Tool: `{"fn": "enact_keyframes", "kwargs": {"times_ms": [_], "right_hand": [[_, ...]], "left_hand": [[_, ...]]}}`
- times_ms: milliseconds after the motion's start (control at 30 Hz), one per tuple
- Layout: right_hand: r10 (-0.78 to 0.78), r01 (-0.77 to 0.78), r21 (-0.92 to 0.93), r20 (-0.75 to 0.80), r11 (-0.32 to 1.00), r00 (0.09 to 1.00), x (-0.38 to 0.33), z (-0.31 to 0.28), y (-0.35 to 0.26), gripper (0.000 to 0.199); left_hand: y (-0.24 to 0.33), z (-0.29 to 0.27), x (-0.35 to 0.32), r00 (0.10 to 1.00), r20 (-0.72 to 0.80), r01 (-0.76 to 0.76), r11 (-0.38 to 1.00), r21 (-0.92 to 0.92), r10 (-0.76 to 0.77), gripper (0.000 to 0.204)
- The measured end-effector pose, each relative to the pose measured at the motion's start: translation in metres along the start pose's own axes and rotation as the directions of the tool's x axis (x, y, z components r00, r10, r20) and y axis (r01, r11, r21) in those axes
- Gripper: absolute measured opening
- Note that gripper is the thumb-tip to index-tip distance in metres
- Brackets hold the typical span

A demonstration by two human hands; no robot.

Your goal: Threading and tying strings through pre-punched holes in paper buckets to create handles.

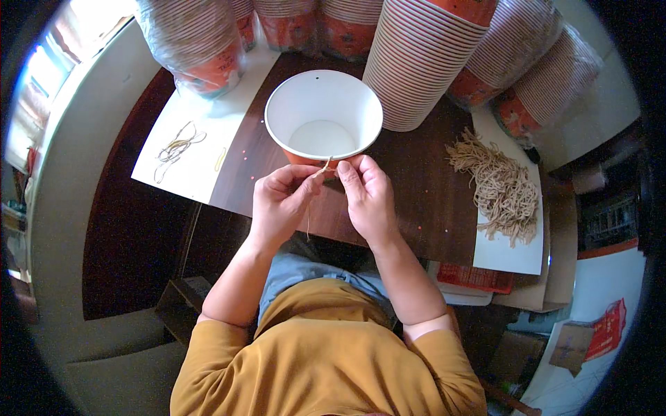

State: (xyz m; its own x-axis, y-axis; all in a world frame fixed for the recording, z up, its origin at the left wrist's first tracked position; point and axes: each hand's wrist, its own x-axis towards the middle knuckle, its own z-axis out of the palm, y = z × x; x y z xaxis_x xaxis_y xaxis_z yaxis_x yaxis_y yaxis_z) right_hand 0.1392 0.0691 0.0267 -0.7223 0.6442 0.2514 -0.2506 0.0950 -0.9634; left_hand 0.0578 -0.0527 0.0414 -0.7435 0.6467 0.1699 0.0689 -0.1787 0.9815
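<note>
A round paper bucket (324,111), white inside and orange outside, stands upright in front of me. There is a small dark hole in its far wall near the rim. My left hand (281,201) pinches a tan twine (325,166) between thumb and fingers, right at the near rim. A thin tail of twine hangs below that hand. Against the bucket's near side, just right of the twine, is my right hand (368,197), its thumb pressed toward bent fingers. What lies between those fingertips is hidden.
A tall stack of nested paper buckets (423,62) rises behind to the right. Plastic-wrapped stacks (198,45) line the table's back. A heap of tan twine (503,187) lies on white board at right. Loose elastic loops (179,149) lie on white board at left.
</note>
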Motion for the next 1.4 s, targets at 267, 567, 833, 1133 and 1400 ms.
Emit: {"fn": "enact_keyframes", "kwargs": {"times_ms": [267,567,833,1133,1400], "right_hand": [[-0.068,0.066,-0.199,-0.003,0.978,0.998,0.001,-0.003,-0.015,0.016],[-0.081,0.079,-0.261,0.004,0.962,0.997,0.002,-0.005,-0.015,0.016],[-0.029,0.032,-0.226,0.02,0.974,0.999,0.005,-0.01,-0.008,0.02],[-0.116,0.108,-0.362,0.001,0.926,0.993,0.003,-0.013,-0.02,0.016],[-0.571,0.702,-0.555,0.427,0.447,0.701,-0.006,-0.008,-0.041,0.037]], "left_hand": [[0.001,0.0,0.002,0.998,0.029,-0.056,0.996,-0.066,0.058,0.019],[0.009,0.011,0.004,1.0,0.01,-0.016,0.999,0.031,0.015,0.018],[0.006,0.008,0.005,0.994,-0.023,-0.1,0.978,0.183,0.106,0.013],[0.025,-0.002,-0.001,0.995,0.078,0.044,0.971,0.236,-0.064,0.013],[0.044,-0.012,-0.006,0.987,0.13,-0.143,0.882,0.448,0.094,0.014]]}}
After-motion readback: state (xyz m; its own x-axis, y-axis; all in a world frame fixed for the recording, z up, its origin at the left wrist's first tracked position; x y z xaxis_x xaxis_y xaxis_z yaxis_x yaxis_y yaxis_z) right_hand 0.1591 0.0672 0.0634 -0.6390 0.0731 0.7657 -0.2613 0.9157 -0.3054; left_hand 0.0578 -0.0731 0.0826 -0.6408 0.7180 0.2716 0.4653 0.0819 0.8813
